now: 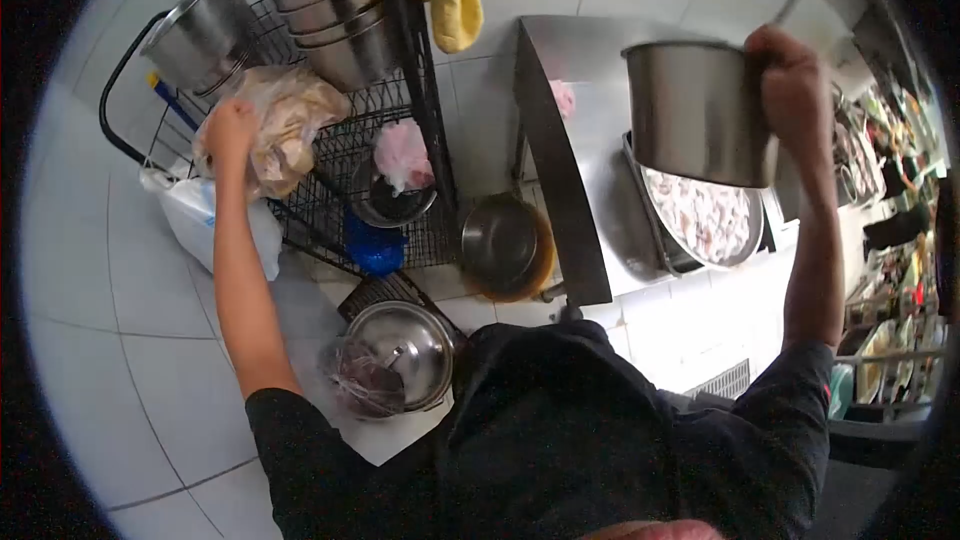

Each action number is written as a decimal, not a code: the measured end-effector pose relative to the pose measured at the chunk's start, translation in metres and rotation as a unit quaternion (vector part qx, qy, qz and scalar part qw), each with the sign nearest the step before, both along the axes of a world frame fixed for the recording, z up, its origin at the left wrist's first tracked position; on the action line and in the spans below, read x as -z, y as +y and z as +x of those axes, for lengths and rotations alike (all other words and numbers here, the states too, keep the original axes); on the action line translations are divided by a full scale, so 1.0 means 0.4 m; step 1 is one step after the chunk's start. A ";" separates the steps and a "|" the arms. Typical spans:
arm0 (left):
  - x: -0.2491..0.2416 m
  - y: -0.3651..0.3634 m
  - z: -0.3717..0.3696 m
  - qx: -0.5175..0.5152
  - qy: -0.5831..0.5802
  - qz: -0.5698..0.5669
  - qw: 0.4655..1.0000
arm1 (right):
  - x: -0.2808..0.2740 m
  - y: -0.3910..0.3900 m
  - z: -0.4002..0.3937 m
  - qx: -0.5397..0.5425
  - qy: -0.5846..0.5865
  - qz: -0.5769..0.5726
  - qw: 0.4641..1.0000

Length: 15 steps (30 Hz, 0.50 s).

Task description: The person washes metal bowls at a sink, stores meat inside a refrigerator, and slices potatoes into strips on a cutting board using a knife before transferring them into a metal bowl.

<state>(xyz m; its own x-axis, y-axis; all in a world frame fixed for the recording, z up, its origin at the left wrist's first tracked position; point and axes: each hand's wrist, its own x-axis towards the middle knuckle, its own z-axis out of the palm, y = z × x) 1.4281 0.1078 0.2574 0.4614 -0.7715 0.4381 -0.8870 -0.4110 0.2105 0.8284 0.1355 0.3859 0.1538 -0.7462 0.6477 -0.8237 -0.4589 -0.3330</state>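
At the upper left, my left hand is closed on a clear plastic bag with pale brown contents, which rests on the black wire rack. On the right, my right hand grips the side of a deep steel pot, its fingers wrapped round the handle area. The pot is held above the steel counter, over a round metal pan filled with pale pink and white pieces. What the pot holds, if anything, is hidden.
Steel pots stand on the rack, with a yellow cloth beside them. A white bag hangs at its left. On the floor are a basin and a lidded pot. The counter edge runs mid-view.
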 end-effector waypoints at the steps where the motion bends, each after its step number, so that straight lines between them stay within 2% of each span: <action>1: 0.008 -0.004 0.017 0.015 -0.004 -0.006 1.000 | 0.042 0.007 -0.009 0.035 -0.015 0.050 0.998; 2: 0.010 -0.006 0.030 0.029 -0.008 -0.014 0.999 | 0.097 0.004 -0.030 0.039 -0.044 0.092 0.994; 4: 0.028 0.017 0.047 0.054 -0.072 -0.017 0.996 | 0.177 0.015 -0.070 -0.031 -0.055 0.176 0.982; 5: 0.033 0.016 0.062 0.067 -0.105 -0.017 0.992 | 0.203 0.030 -0.070 -0.022 -0.087 0.226 0.970; 7: 0.038 -0.005 0.080 0.083 -0.054 0.049 0.994 | 0.241 0.057 -0.086 0.001 -0.113 0.271 0.956; 9: 0.015 0.001 0.109 0.044 -0.023 0.104 0.993 | 0.266 0.079 -0.134 -0.022 -0.105 0.253 0.962; 11: 0.030 0.014 0.090 0.027 -0.078 0.010 0.997 | 0.250 0.121 -0.145 -0.018 -0.203 0.293 0.934; 13: 0.025 -0.009 0.092 -0.002 -0.038 -0.076 0.996 | 0.231 0.163 -0.169 -0.009 -0.219 0.342 0.914; 15: -0.055 0.014 0.069 -0.013 0.003 -0.052 0.999 | 0.260 0.193 -0.222 -0.026 -0.225 0.356 0.907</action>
<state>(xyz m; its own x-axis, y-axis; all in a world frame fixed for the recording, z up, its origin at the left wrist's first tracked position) 1.4558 0.1133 0.2796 0.4828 -0.7101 0.5124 -0.8753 -0.4090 0.2580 0.7395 0.2125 0.2820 0.0411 -0.9991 0.0117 -0.5149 -0.0312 -0.8567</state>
